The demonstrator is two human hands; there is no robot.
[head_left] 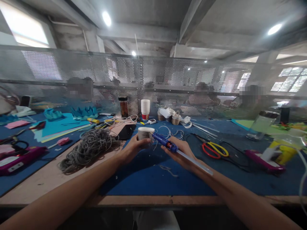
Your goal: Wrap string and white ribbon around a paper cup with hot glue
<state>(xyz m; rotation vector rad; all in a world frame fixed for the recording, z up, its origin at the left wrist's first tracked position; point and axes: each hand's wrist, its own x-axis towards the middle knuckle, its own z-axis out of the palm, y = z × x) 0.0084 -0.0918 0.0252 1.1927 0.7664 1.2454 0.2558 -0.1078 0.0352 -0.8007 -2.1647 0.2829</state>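
The left hand (134,147) is pinching a white cup (144,132) while the right hand (182,150) is gripping a blue glue gun (165,142) beside it; gray yarn (90,149) is lying nearby.

A perforated metal screen (141,75) stands along the far side of a blue-topped table (196,186) with a brown near edge. Overhead, grey beams (194,19) cross the ceiling (148,14), lamps (106,18) glow, and bright windows (26,24) show at far left and right.
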